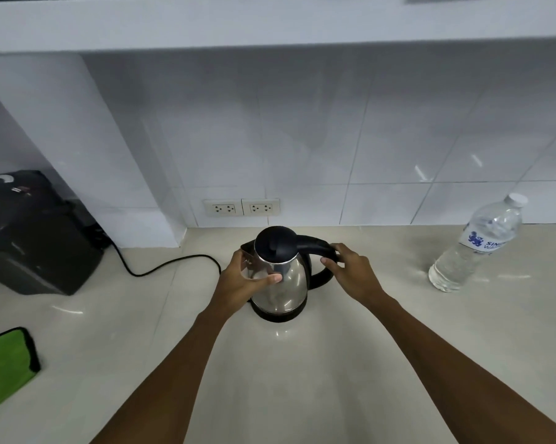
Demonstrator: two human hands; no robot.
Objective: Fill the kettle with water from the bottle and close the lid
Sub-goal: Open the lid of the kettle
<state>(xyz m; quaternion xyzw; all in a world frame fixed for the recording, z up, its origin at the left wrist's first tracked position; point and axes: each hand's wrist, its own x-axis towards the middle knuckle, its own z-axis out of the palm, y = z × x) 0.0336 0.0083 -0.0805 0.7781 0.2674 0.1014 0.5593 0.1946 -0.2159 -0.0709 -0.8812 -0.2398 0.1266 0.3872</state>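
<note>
the kettle [278, 277] stands mid-counter [366, 363], lid [275, 243] down. left hand [243, 280] cups its steel body, right hand [350, 270] wraps the handle. capped bottle [478, 245] waits near the right edge. opening step: lid must lift first.

We see even, cool, fairly bright light with only soft shadows. Glare streaks lie on the wall tiles [446, 161] and the counter [286, 379], and the kettle [281, 280] mirrors its surroundings. Wide-angle distortion bends lines near the edges. The frame looks slightly soft, more so toward the corners.
</note>
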